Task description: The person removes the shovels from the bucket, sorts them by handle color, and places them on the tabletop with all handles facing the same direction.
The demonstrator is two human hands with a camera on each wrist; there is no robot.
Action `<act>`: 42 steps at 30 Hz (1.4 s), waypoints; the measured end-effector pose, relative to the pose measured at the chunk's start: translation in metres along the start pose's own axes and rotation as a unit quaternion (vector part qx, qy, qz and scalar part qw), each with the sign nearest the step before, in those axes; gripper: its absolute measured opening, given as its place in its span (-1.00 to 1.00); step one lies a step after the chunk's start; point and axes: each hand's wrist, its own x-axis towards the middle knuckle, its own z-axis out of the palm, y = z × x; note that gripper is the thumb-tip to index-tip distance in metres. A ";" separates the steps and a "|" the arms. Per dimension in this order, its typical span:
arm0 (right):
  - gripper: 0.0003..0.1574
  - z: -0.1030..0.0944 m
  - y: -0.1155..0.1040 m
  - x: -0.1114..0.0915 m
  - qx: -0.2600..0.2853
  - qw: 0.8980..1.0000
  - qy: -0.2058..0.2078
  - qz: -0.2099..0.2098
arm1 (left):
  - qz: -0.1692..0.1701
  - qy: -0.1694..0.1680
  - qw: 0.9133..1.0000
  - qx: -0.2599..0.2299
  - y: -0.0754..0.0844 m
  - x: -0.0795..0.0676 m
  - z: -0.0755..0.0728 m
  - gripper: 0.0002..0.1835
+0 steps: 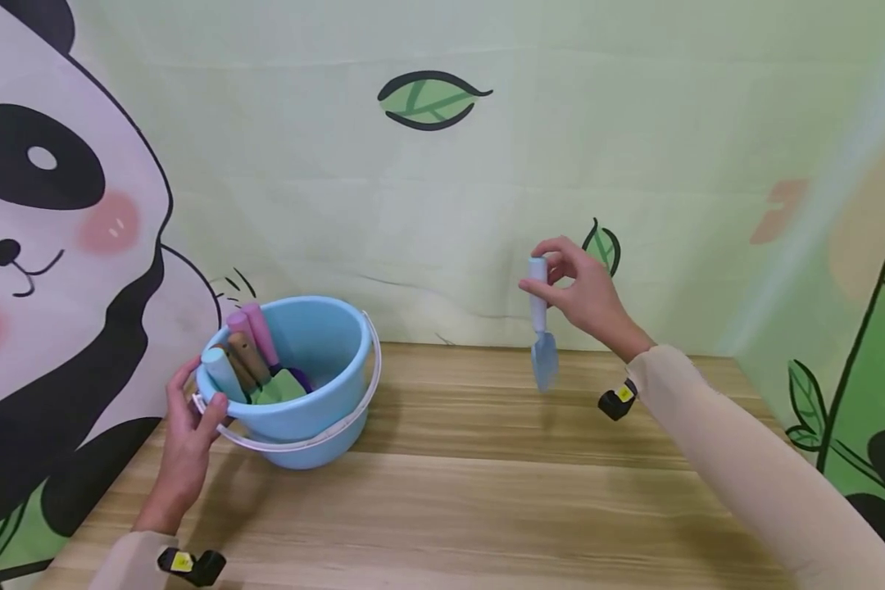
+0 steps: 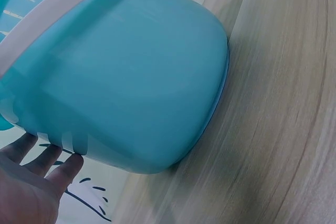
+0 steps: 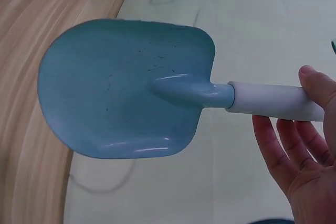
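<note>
A light blue bucket [image 1: 310,422] with a pale handle [image 1: 302,445] stands at the left of the table, slightly tilted in the head view. My left hand [image 1: 192,422] grips its left rim, thumb in front; fingertips touch the wall in the left wrist view. Several tools with pink, brown and light blue handles [image 1: 247,352] lean inside, beside a green piece [image 1: 280,388]. My right hand [image 1: 578,287] pinches a small hand shovel [image 3: 121,87] by its pale handle [image 3: 273,99], blade hanging down above the table. Its blue-grey blade has small dark specks.
The wood-grain table [image 1: 442,516] runs back to a pale green wall cloth [image 1: 442,205] with printed leaves and a large panda [image 1: 37,246] at the left. Black wrist cameras [image 1: 617,400] sit on both sleeves.
</note>
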 end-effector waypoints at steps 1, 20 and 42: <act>-0.48 -0.003 0.004 -0.003 -0.006 1.000 0.001 0.007 | 0.001 0.000 1.000 0.001 0.000 0.000 0.000 -0.30; -0.39 -0.060 0.066 -0.057 -0.075 0.989 -0.017 0.125 | 0.001 0.002 1.000 0.018 0.001 0.000 0.001 -0.30; -0.40 -0.072 0.108 -0.092 -0.087 0.973 -0.042 0.209 | -0.007 -0.002 1.000 0.024 0.002 0.000 0.001 -0.30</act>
